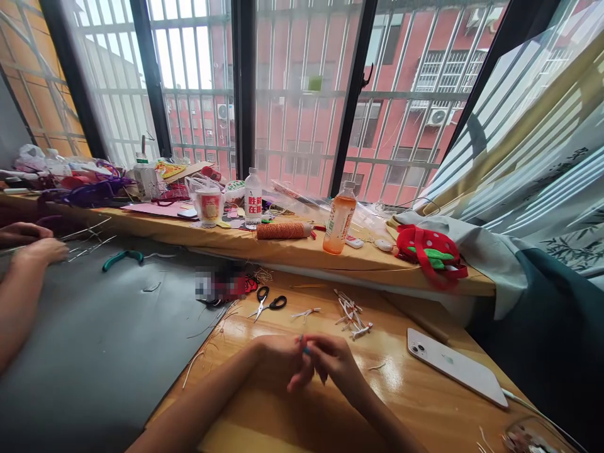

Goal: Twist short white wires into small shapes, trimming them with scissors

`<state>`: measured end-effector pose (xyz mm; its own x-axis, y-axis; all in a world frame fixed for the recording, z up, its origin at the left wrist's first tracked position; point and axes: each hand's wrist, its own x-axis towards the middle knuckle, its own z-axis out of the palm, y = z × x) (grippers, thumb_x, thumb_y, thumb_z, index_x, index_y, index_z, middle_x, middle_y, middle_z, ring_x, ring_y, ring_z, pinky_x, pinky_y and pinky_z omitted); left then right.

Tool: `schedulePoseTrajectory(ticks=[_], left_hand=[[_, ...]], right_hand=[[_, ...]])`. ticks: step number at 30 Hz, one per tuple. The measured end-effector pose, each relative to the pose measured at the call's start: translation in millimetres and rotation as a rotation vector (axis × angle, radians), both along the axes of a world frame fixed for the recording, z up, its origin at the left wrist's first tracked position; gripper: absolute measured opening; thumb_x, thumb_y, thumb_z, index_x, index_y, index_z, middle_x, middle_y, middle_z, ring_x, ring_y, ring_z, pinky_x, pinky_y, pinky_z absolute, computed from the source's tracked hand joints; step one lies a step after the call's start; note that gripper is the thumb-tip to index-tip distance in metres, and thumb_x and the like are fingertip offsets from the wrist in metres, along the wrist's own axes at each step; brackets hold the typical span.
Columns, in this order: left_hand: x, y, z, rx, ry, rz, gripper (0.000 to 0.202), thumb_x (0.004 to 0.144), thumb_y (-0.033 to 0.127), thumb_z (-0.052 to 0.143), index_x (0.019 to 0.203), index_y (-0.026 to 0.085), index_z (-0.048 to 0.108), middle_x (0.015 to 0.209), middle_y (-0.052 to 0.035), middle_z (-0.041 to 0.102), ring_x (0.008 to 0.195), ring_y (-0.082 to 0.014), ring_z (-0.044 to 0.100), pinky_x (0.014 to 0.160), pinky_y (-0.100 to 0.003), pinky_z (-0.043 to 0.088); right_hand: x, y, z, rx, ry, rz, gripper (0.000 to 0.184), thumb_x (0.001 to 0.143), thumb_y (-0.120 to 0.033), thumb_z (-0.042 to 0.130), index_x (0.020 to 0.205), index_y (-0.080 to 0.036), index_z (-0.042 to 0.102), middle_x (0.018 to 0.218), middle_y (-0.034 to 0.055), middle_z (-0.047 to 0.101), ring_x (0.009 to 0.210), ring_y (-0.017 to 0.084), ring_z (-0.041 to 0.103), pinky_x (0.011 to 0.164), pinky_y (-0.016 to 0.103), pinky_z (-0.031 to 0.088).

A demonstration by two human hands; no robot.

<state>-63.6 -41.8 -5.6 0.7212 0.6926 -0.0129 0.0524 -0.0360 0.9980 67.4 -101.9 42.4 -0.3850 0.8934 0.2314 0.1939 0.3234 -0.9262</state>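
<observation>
My left hand [285, 357] and my right hand [336, 363] meet above the wooden table. Their fingertips are pinched together. Small red and teal spots show at the fingertips, but what they hold, if anything, is too small to make out. Just beyond lies one small white piece [306, 312] of cord-like strands. To its right is a loose pile of white pieces [350, 313] tied with orange thread. Black-handled scissors [267, 304] rest with their blades apart, left of these pieces. A short white scrap [376, 367] lies right of my right hand.
A co-worker's hands [40, 248] hold thin white strips over a grey mat [108, 352] with teal pliers [123, 258]. A white phone [455, 366] with a cable lies right. The ledge carries an orange thread spool [283, 231], bottles [340, 219] and a red bag [429, 248].
</observation>
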Motion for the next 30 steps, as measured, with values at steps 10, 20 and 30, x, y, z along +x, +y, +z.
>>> schedulePoseTrajectory(ticks=[10,20,30], left_hand=[[-13.5,19.4,13.3,1.195,0.782,0.695,0.038,0.084,0.028,0.029,0.061,0.015,0.057,0.068,-0.0071,0.054,0.072,-0.0165,0.047,0.067,-0.028,0.035],[-10.9,55.8,0.4,1.222,0.883,0.715,0.032,0.077,0.027,0.042,0.108,0.018,0.046,0.114,-0.008,0.046,0.108,-0.0226,0.034,0.09,-0.039,0.025],[-14.9,51.5,7.4,1.211,0.937,0.707,0.019,0.079,0.016,0.039,0.09,0.015,0.055,0.086,-0.0099,0.055,0.089,-0.021,0.044,0.077,-0.034,0.031]], right_hand=[[30.9,43.8,-23.1,0.279,-0.86,-0.41,0.033,0.083,-0.025,0.031,0.106,-0.02,0.053,0.09,0.007,0.063,0.082,0.018,0.057,0.071,0.026,0.038],[23.2,43.6,-29.0,0.328,-1.118,-0.51,0.032,0.085,-0.026,0.029,0.106,-0.021,0.052,0.081,0.0088,0.065,0.075,0.021,0.061,0.061,0.028,0.041],[24.7,44.3,-29.3,0.341,-1.13,-0.48,0.031,0.084,-0.027,0.029,0.106,-0.022,0.051,0.078,0.0083,0.065,0.072,0.021,0.061,0.059,0.028,0.041]])
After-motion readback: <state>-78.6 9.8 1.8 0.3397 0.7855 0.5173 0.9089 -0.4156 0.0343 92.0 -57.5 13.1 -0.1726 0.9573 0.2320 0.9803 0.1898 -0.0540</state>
